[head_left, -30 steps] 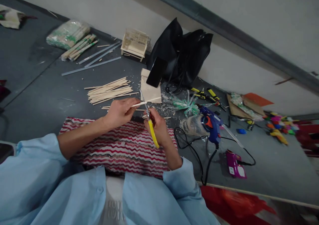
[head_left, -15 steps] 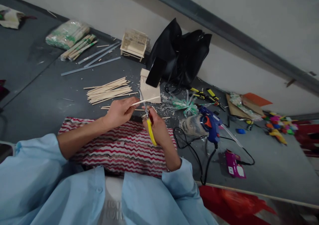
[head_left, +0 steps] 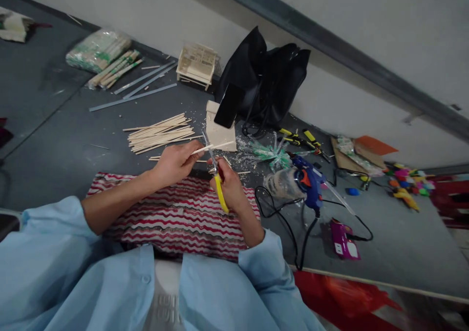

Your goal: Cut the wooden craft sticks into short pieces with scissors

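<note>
My left hand (head_left: 175, 163) pinches a thin wooden stick (head_left: 215, 147) that points to the right. My right hand (head_left: 230, 188) grips yellow-handled scissors (head_left: 220, 190), whose blades cross the stick near its middle. Both hands hover over a red and white striped cloth (head_left: 172, 216) on my lap. A loose pile of similar sticks (head_left: 160, 133) lies on the grey floor just beyond my left hand. A small wooden block (head_left: 219, 132) with a black phone (head_left: 229, 106) leaning on it stands right behind the scissors.
A blue glue gun (head_left: 309, 180) with its black cord lies to the right, beside a pink packet (head_left: 343, 239). A black bag (head_left: 267, 83) leans on the wall. A small stick-built model (head_left: 197, 64) and wrapped stick bundles (head_left: 98, 51) sit further back left. Pliers and colourful bits lie far right.
Both hands have stayed in nearly the same place; the scissors and stick shifted very slightly up and left. Nothing was taken or let go.
</note>
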Demonstrator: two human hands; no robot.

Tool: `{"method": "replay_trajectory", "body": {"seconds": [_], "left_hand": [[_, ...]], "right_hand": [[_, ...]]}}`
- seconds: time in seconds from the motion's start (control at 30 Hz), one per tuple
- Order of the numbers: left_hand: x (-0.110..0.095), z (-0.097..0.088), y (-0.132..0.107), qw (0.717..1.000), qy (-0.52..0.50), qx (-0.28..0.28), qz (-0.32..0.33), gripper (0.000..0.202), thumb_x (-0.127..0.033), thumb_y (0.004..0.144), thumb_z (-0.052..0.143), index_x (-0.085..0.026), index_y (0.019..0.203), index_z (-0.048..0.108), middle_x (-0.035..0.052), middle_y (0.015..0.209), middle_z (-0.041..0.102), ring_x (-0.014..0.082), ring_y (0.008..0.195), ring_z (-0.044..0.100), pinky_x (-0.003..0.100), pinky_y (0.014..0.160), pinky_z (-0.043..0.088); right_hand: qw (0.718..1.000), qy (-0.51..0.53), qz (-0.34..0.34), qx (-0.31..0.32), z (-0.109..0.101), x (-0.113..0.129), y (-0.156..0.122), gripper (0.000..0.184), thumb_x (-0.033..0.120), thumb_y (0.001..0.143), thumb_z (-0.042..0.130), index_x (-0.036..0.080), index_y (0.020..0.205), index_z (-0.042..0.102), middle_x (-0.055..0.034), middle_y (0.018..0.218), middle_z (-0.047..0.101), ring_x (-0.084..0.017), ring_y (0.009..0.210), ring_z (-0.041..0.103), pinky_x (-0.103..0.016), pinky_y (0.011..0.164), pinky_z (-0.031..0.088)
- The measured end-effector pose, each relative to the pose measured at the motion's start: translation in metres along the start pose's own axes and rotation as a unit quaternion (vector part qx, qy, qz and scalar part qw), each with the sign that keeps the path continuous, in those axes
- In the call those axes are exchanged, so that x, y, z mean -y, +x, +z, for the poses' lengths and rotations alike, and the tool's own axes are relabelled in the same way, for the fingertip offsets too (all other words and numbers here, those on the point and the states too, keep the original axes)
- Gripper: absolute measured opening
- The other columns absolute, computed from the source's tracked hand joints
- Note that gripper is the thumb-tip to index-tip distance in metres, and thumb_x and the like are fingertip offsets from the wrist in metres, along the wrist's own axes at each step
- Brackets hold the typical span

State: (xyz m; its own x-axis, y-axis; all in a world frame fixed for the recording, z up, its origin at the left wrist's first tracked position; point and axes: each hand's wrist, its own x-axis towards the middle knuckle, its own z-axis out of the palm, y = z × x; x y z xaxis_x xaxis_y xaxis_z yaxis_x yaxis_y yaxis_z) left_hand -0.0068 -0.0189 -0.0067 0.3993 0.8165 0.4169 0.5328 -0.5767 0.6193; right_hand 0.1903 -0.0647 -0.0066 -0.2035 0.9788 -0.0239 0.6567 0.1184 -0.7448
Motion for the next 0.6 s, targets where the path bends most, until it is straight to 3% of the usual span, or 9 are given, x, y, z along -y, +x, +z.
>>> {"method": "replay_trajectory", "body": {"seconds": [0.17,0.43,0.6], "left_hand": [[-0.0011,-0.003,0.0024,0.998,-0.051,0.02,-0.002,0.024,-0.03,0.098,0.042,-0.017,0.084,0.057,-0.0017,0.063,0.052,0.0108,0.054,0.048,0.022,0.054,0.031],[-0.0039,-0.0067,0.0051,0.992,-0.121,0.027,-0.02,0.027,-0.032,0.096,0.043,-0.017,0.075,0.051,-0.0038,0.061,0.048,0.0088,0.055,0.044,0.02,0.054,0.031],[-0.0048,-0.0088,0.0053,0.991,-0.127,0.029,-0.023,0.027,-0.032,0.095,0.043,-0.017,0.074,0.051,-0.0039,0.059,0.047,0.0085,0.054,0.042,0.02,0.054,0.029]], "right_hand": [[1.0,-0.016,-0.007,0.015,-0.0023,0.0,-0.0016,0.062,0.015,0.069,0.05,0.019,0.13,0.05,0.002,0.077,0.056,-0.013,0.062,0.048,-0.025,0.062,0.037],[1.0,0.018,-0.002,0.015,-0.0006,0.0034,-0.0028,0.047,0.017,0.067,0.05,0.022,0.114,0.057,0.0052,0.069,0.048,-0.012,0.055,0.04,-0.024,0.054,0.03],[1.0,-0.011,-0.008,0.007,-0.0013,0.0022,-0.0011,0.05,0.018,0.069,0.052,0.021,0.119,0.053,0.0025,0.077,0.056,-0.013,0.06,0.046,-0.025,0.06,0.036]]}}
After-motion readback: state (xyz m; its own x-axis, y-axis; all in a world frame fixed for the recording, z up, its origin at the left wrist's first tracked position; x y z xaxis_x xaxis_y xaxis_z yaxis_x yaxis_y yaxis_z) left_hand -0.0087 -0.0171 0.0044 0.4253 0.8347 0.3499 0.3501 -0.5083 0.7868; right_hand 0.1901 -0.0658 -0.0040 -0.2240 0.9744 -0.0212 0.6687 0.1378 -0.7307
